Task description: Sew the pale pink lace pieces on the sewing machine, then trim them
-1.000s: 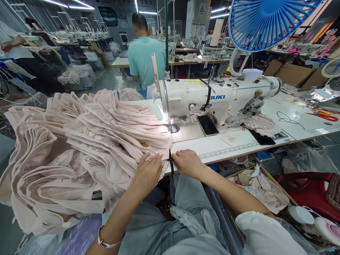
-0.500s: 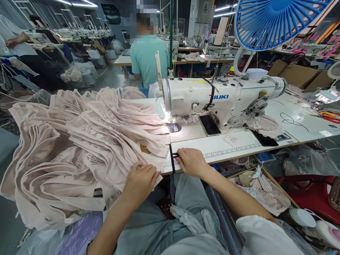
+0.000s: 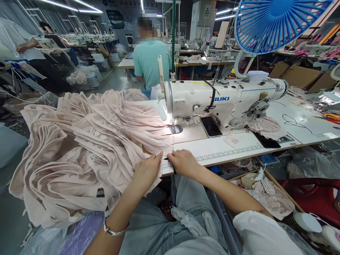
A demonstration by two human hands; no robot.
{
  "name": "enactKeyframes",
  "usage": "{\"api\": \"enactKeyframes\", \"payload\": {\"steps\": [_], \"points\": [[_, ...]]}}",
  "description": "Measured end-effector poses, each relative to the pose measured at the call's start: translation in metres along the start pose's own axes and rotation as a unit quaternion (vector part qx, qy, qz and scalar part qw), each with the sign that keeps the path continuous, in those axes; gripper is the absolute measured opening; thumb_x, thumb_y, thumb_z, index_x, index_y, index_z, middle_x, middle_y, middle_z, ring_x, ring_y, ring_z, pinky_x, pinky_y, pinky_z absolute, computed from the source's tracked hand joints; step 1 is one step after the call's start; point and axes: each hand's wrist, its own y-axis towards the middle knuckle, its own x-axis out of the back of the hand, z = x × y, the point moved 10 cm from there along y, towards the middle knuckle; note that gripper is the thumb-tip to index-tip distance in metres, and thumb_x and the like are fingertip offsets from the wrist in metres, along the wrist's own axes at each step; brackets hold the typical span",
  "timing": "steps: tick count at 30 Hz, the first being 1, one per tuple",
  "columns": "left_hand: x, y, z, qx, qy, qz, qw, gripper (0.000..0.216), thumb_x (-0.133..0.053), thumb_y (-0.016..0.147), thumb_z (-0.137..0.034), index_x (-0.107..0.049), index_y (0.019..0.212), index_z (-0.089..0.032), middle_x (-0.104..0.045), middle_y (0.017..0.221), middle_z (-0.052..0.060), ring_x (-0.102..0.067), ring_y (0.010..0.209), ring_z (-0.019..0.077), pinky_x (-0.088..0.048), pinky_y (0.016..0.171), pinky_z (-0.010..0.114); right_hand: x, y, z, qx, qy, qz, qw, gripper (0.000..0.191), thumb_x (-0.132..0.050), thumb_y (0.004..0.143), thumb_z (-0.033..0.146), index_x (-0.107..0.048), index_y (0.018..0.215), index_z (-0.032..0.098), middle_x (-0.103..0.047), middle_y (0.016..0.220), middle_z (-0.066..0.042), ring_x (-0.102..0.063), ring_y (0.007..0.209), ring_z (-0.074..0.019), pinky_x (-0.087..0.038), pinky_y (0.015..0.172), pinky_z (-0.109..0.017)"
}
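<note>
A big heap of pale pink fabric pieces (image 3: 87, 141) covers the left half of the sewing table. My left hand (image 3: 147, 170) lies on the heap's near corner at the table's front edge, fingers bent and pressed onto the cloth. My right hand (image 3: 183, 162) sits just to its right, fingers curled over a thin black strap, which is mostly hidden under the hand. The two hands almost touch. A white Juki sewing machine (image 3: 220, 101) stands behind them, its needle lamp lit.
A phone (image 3: 211, 126) lies under the machine arm. A blue fan (image 3: 276, 21) hangs at upper right. A box of fabric scraps (image 3: 261, 191) and a red stool (image 3: 313, 194) sit at lower right. A person in a teal shirt (image 3: 151, 62) sits at the table ahead.
My right hand has slid left along the table edge toward my left hand, and the black strap that showed between them is now mostly covered. My left hand moved up slightly.
</note>
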Motion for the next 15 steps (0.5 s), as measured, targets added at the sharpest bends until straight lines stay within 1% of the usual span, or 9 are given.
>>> {"api": "enactKeyframes", "payload": {"steps": [2,4,5,7,10,12,13,15], "points": [[0.001,0.003,-0.005,-0.012,0.023,0.001,1.0,0.027,-0.04,0.094,-0.02,-0.065,0.104,-0.017,-0.068,0.083,0.006,-0.065,0.065,0.0221,-0.036,0.054,0.031,0.008,-0.002,-0.021,-0.045,0.002,-0.021,0.999,0.021,-0.038,0.098,0.025,-0.055,0.106,0.015,-0.064,0.092,-0.009,-0.059,0.083,-0.0196,-0.034,0.067,-0.029],[0.007,0.003,-0.009,-0.028,0.035,-0.026,0.999,0.027,-0.042,0.093,-0.02,-0.067,0.083,-0.015,-0.065,0.076,0.008,-0.064,0.066,0.0231,-0.04,0.06,0.034,0.012,-0.003,-0.042,-0.092,-0.008,-0.03,0.995,0.024,-0.038,0.099,0.028,-0.055,0.109,0.016,-0.064,0.094,-0.01,-0.06,0.086,-0.0205,-0.036,0.069,-0.029],[0.011,0.002,-0.011,-0.039,0.036,-0.041,0.998,0.028,-0.042,0.093,-0.019,-0.066,0.078,-0.015,-0.064,0.074,0.008,-0.064,0.067,0.0232,-0.041,0.064,0.035,0.012,-0.002,-0.05,-0.102,-0.014,-0.026,0.994,0.023,-0.038,0.099,0.028,-0.055,0.109,0.016,-0.064,0.095,-0.01,-0.06,0.087,-0.0206,-0.036,0.07,-0.029],[0.017,0.0,-0.016,-0.059,0.034,-0.064,0.996,0.03,-0.043,0.092,-0.017,-0.067,0.074,-0.014,-0.063,0.072,0.009,-0.062,0.068,0.0231,-0.043,0.069,0.038,0.009,0.003,-0.056,-0.097,-0.022,-0.01,0.995,0.023,-0.039,0.099,0.026,-0.056,0.109,0.015,-0.064,0.097,-0.01,-0.06,0.089,-0.0206,-0.037,0.072,-0.028],[0.023,0.004,-0.018,-0.071,0.039,-0.085,0.993,0.029,-0.046,0.09,-0.017,-0.068,0.073,-0.014,-0.063,0.075,0.011,-0.061,0.075,0.0257,-0.043,0.073,0.042,0.0,0.014,-0.049,-0.061,-0.028,0.007,0.998,0.024,-0.036,0.1,0.024,-0.056,0.109,0.015,-0.064,0.097,-0.011,-0.06,0.09,-0.0202,-0.038,0.074,-0.028],[0.025,0.012,-0.02,-0.075,0.045,-0.106,0.991,0.026,-0.049,0.088,-0.016,-0.069,0.071,-0.013,-0.066,0.088,0.014,-0.061,0.089,0.029,-0.045,0.079,0.045,-0.004,0.021,-0.043,-0.047,-0.032,0.011,0.998,0.025,-0.035,0.1,0.022,-0.057,0.108,0.014,-0.064,0.097,-0.011,-0.061,0.09,-0.0205,-0.039,0.074,-0.028],[0.024,0.018,-0.021,-0.077,0.044,-0.114,0.989,0.025,-0.05,0.087,-0.016,-0.07,0.073,-0.013,-0.067,0.099,0.016,-0.06,0.099,0.0305,-0.045,0.085,0.046,-0.006,0.023,-0.042,-0.045,-0.033,0.012,0.998,0.025,-0.034,0.1,0.022,-0.057,0.108,0.014,-0.064,0.096,-0.011,-0.061,0.089,-0.0207,-0.039,0.073,-0.028],[0.016,0.033,-0.023,-0.082,0.032,-0.099,0.991,0.022,-0.049,0.086,-0.013,-0.07,0.08,-0.011,-0.061,0.124,0.017,-0.054,0.118,0.0313,-0.042,0.097,0.046,-0.007,0.026,-0.043,-0.057,-0.026,0.013,0.998,0.026,-0.034,0.1,0.023,-0.057,0.108,0.014,-0.064,0.095,-0.01,-0.061,0.089,-0.0208,-0.039,0.071,-0.027]]}}
